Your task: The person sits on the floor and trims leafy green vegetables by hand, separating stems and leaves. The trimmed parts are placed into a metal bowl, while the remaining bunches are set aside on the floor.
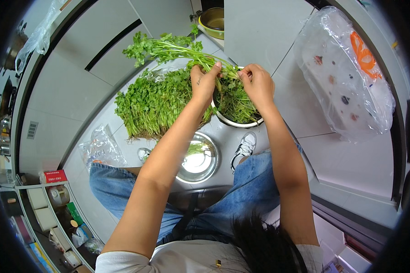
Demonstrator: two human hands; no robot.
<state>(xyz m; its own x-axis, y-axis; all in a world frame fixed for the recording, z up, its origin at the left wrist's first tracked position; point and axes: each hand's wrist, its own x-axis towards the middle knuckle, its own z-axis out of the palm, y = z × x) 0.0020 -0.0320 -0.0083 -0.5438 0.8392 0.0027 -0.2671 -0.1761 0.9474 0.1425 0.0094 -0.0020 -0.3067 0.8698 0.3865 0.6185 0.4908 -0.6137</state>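
My left hand (205,80) is closed around the stems of a bunch of leafy green herbs (177,49), which looks like cilantro or celery; its leaves point to the left. My right hand (258,82) pinches the stem-base end of the same bunch. Beneath both hands stands a round white-rimmed bin (239,125) holding loose stems and leaves. To its left a large pile of the same greens (157,102) lies on the floor, with roots showing along the near edge. Nearer my body sits a shiny metal basin (210,174) with some green stems inside.
A crumpled clear plastic bag (104,146) lies on the floor at left. A large clear bag with orange ties (345,78) is at right. A storage rack (42,186) stands lower left. Yellow-rimmed bowls (212,25) sit in the cabinet ahead. My shoes flank the basin.
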